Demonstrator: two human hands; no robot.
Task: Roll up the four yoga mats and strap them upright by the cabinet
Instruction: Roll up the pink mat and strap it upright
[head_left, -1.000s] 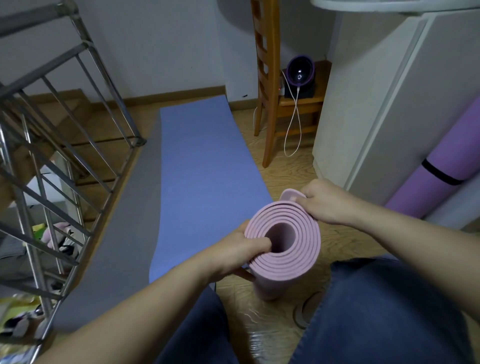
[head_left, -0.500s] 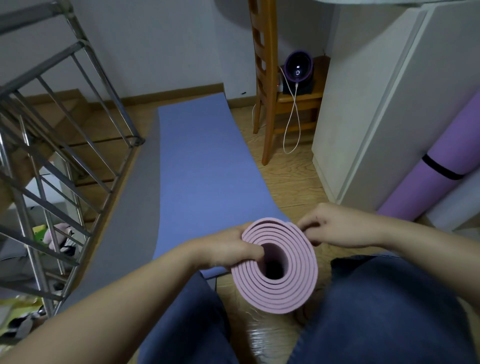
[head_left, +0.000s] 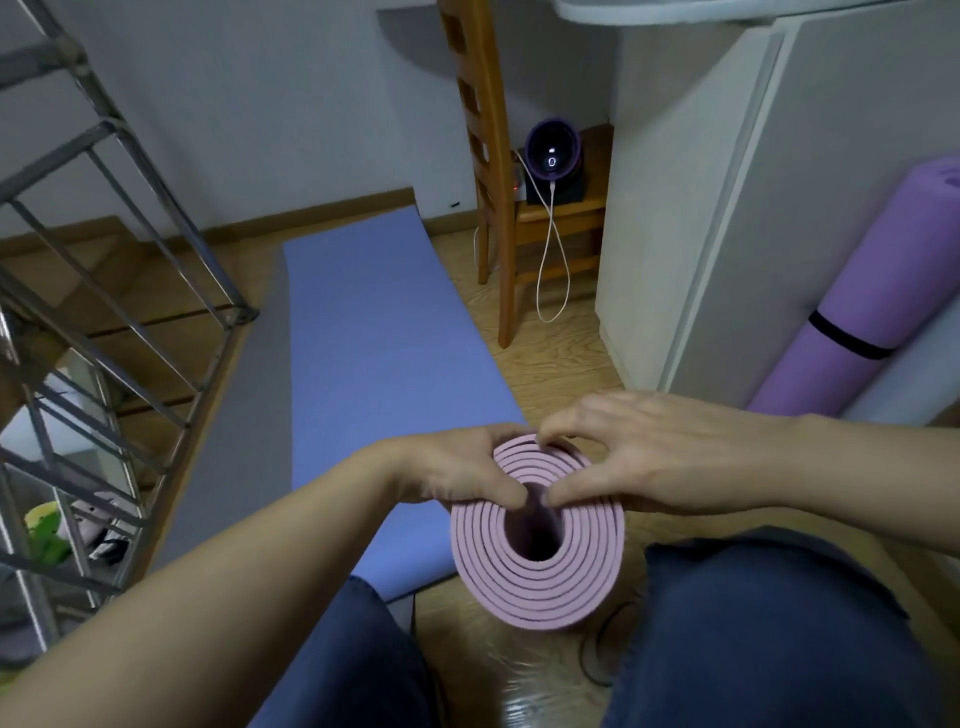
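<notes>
Closest to us, between the jeans-clad knees (head_left: 753, 634), the pink mat roll (head_left: 537, 577) stands on end at lower centre, its spiral face turned up at us. It has come nearer and higher in the frame than a second ago, and the loose outer flap that stuck out at the far edge is now lying flush.

The left hand (head_left: 457, 470) grips it, thumb hooked at the lip of the hollow core and fingers curled round the far side. The right hand (head_left: 660, 457), which was up on that flap, has dropped in. Its thumb now presses the core's rim beside the left thumb, and its fingertips pinch the far layers. We read this as tightening and squaring the coil before strapping.

On the floor just right of the roll, we see a thin dark loop (head_left: 584, 657), possibly the strap, though it is too faint to be sure.

Further out, left of centre, the blue mat (head_left: 374, 353) lies flat, overlapping the grey mat (head_left: 244, 426). Both are unrolled, so plenty remains.

At the right edge, the purple rolled mat (head_left: 862, 291), banded in black, leans by the white cabinet (head_left: 717, 218). That one is done, and the pink roll looks to be next.
</notes>
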